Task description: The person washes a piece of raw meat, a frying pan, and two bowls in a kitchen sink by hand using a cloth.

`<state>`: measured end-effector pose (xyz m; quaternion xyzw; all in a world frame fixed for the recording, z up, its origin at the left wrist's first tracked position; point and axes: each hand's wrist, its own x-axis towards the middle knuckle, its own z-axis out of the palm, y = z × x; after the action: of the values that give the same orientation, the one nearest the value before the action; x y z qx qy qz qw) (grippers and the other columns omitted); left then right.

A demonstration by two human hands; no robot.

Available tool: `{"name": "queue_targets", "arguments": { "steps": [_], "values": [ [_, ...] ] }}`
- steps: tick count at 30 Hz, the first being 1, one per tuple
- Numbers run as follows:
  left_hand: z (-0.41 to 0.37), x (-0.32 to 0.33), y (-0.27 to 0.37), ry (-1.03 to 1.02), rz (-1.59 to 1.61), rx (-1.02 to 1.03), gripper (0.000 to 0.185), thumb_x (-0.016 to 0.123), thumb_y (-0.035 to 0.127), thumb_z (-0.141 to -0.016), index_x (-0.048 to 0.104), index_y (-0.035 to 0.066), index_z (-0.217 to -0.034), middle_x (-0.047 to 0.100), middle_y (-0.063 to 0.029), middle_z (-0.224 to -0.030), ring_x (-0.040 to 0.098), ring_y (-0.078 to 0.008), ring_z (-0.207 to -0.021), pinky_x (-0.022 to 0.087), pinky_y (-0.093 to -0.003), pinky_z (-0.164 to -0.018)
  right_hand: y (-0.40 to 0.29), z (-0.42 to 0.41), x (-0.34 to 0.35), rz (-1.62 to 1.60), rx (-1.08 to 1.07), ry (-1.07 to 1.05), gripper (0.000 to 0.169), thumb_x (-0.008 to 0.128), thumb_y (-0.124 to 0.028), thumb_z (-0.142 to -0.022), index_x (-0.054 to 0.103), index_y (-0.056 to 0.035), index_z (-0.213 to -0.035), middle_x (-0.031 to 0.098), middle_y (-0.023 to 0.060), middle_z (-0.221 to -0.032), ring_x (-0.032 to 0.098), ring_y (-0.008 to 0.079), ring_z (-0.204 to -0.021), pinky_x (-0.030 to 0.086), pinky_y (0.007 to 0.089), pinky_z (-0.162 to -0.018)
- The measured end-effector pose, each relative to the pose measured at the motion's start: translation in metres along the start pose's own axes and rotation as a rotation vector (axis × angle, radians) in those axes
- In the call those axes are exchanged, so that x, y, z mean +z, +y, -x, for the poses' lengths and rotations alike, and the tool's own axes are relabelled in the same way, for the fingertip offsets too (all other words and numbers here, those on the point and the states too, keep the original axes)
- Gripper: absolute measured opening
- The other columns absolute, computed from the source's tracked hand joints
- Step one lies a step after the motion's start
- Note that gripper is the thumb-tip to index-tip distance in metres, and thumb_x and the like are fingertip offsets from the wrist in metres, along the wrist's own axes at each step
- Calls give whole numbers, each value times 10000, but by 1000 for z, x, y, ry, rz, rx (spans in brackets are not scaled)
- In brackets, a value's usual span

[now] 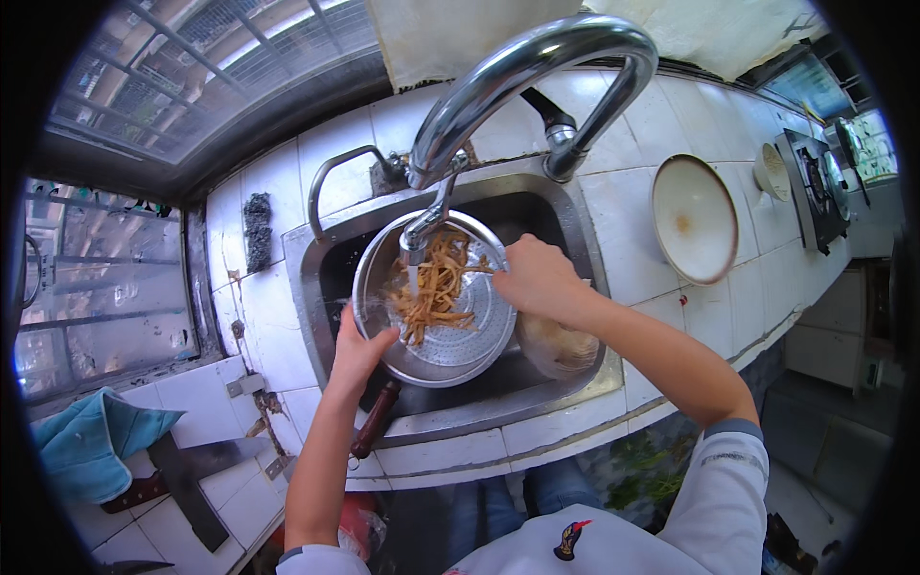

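Note:
A perforated metal colander [460, 352], tilted a little, is held over the steel sink. Inside it lies a loose heap of light brown food strips [431, 295]. My left hand [361, 345] grips the colander's left rim, thumb on the inner side. At the right rim my right hand [543, 277] is closed, with a strip reaching to its fingertips. Water [412, 280] runs from the faucet spout [412, 248] onto the strips. A pale, rounded object [557, 348] sits in the sink below my right wrist; its kind is unclear.
The chrome faucet [525, 57] arches over the sink [460, 424]. A dark wooden handle [376, 420] crosses its front edge. To the right are a shallow plate [695, 219], a bowl [772, 172] and a gas stove [816, 180]. A cleaver [223, 453] and teal cloth [100, 445] lie left.

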<state>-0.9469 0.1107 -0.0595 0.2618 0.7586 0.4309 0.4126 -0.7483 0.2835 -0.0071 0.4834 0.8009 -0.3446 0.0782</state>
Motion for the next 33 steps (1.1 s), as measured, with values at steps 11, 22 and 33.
{"name": "queue_targets", "arguments": {
  "steps": [11, 22, 33],
  "values": [
    [15, -12, -46, -190, 665, -568, 482, 434, -63, -623, 435, -24, -1103, 560, -135, -920, 602, -253, -738, 543, -418, -601, 10, 10, -23, -94, -22, -1, 304, 720, -291, -654, 588, -25, -723, 556, 166, -823, 559, 294, -730, 466, 365, -669],
    [21, 21, -33, -70, 580, -552, 616, 446, -66, -620, 322, 53, -1212, 552, -150, -978, 626, -265, -778, 573, -391, -588, -5, 15, -59, -457, -82, 180, 642, 766, -238, -650, 491, 55, -1151, 568, 191, -1093, 549, 256, -1018, 417, 322, -893],
    [27, 46, -29, -115, 579, -559, 637, 397, -69, -638, 294, 32, -1258, 508, -189, -1091, 600, -343, -893, 566, -487, -676, -5, -4, -19, -574, -24, 1, 645, 770, -264, -638, 516, 62, -1133, 564, 195, -1092, 561, 250, -995, 446, 316, -851]
  ]
}}
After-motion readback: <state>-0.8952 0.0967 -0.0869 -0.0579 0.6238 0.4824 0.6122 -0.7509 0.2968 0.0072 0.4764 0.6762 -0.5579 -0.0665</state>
